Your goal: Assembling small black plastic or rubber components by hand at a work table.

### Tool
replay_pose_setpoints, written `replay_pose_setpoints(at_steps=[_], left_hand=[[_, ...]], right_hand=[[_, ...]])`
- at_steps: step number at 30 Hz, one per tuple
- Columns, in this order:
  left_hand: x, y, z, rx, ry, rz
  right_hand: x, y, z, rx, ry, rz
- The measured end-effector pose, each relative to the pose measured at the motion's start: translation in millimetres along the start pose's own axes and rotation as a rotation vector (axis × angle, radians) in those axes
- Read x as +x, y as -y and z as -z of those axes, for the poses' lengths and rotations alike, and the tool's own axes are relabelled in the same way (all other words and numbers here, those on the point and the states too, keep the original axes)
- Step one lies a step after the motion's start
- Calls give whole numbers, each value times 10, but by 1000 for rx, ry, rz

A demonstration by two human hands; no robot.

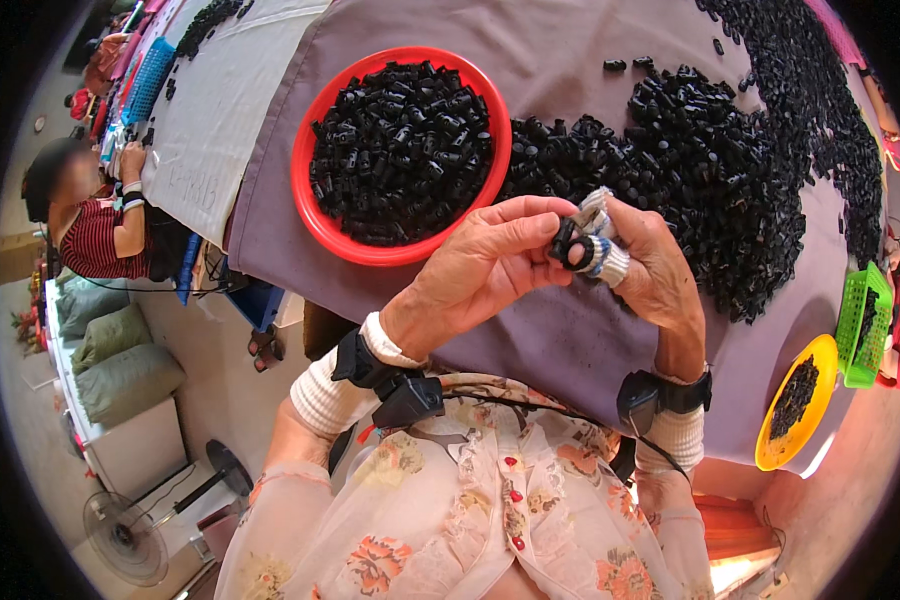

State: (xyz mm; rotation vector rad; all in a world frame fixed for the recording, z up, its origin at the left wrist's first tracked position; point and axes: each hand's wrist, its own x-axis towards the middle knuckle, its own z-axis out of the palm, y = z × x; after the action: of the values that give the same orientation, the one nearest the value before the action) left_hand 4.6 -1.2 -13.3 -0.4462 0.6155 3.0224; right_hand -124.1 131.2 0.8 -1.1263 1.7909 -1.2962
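Note:
My left hand (485,255) and my right hand (655,265) meet above the table's near part. Between their fingertips is a small black plastic piece (562,240), partly hidden by the fingers. White cloth wraps cover some fingers of my right hand, which is closed round the piece. The thumb and forefinger of my left hand come together at the piece's other side, its remaining fingers curled beneath. Just beyond my hands spreads a large heap of similar black plastic pieces (690,150). A red basin (305,205) full of such pieces stands to the left of the heap.
A grey-purple cloth (560,340) covers the table. At right are a yellow plate (820,370) with small black bits and a green basket (855,345). Another person (100,220) sits at far left by a white-covered table (215,120). A fan (125,538) stands lower left.

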Motion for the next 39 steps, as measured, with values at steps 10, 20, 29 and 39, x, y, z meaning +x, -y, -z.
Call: replay_pose_setpoints(at_steps=[10, 20, 29, 39], left_hand=[[7, 6, -60, 13, -67, -12], [3, 21, -51, 17, -86, -9], [16, 27, -59, -2, -85, -4], [23, 38, -57, -24, -99, 0]], right_hand=[[-1, -36, -2, 33, 34, 28], [-2, -55, -7, 1, 64, 35], [-6, -73, -12, -6, 45, 45], [-4, -88, -15, -8, 54, 73]])
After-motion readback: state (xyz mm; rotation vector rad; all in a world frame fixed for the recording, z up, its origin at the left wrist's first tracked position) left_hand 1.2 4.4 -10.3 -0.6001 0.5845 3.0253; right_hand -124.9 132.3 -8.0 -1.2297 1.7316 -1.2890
